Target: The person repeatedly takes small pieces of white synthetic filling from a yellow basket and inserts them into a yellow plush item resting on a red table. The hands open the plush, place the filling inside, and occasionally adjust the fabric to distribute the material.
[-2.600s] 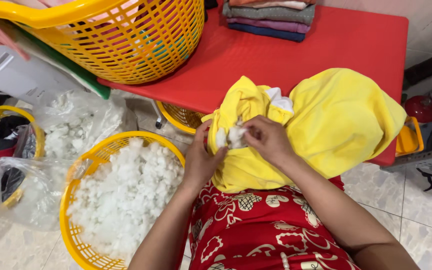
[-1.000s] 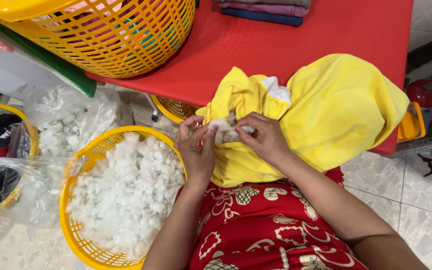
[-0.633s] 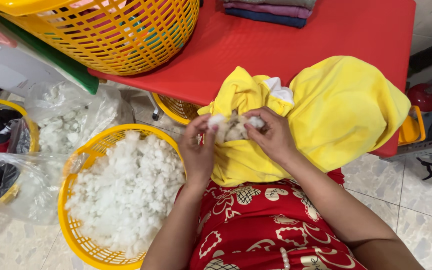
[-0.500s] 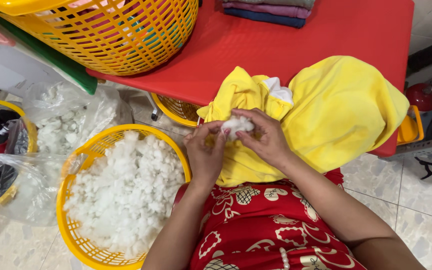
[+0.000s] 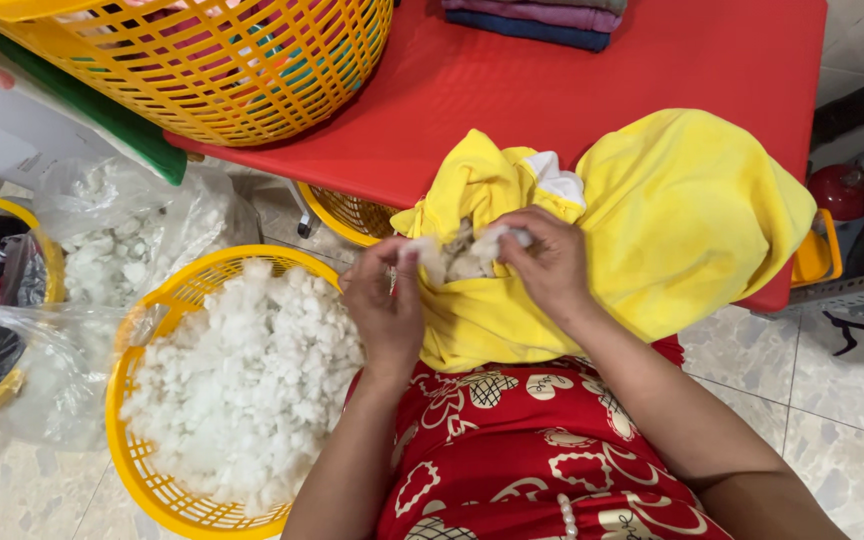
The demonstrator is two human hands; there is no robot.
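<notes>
Together, a tuft of white stuffing is pinched at the opening of the yellow cushion cover by the left hand and the right hand, fingers closed on it. Left of the cover, a yellow basket is filled with white stuffing; beyond the cover, the red table is seen

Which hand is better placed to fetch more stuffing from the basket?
Left. The left hand is at the cover's opening right beside the basket of white stuffing; the right hand is farther away, on the cover.
</notes>
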